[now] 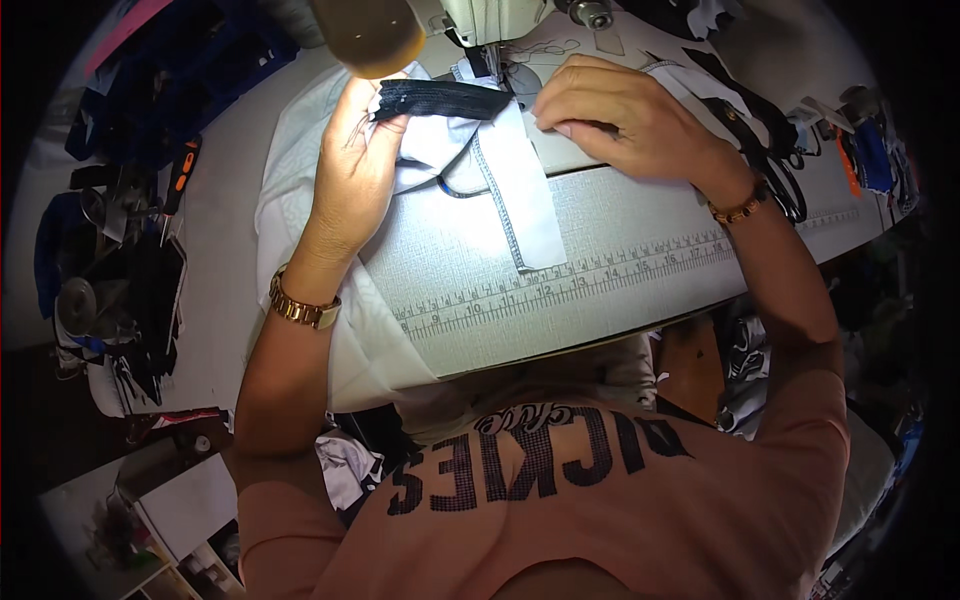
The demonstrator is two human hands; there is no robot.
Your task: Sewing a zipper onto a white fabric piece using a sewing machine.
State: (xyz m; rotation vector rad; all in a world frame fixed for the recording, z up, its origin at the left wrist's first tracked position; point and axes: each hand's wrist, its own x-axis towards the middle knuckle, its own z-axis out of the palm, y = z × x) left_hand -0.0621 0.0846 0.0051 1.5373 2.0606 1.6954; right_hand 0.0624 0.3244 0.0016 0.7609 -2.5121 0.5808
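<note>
My left hand (362, 165) pinches one end of a black stitched fabric strip (440, 101) between thumb and fingers. That strip stretches rightward to just in front of the sewing machine's needle area (495, 62). Below it lies a white fabric piece (525, 190), its left edge overcast in dark thread, hanging toward me over the table. More white cloth (300, 170) spreads beneath and left of my left wrist. To the right of the needle, my right hand (625, 115) rests on the machine bed with bent fingers drawn together; whatever lies between its fingertips is hidden.
A printed ruler (560, 290) runs along the table's front edge. At left lie an orange-and-black screwdriver (182, 175) and a blue bin (180, 70). Black scissors (785, 185) and dark fabric scraps are beside my right wrist. A brown rounded lamp (370, 35) overhangs my left hand.
</note>
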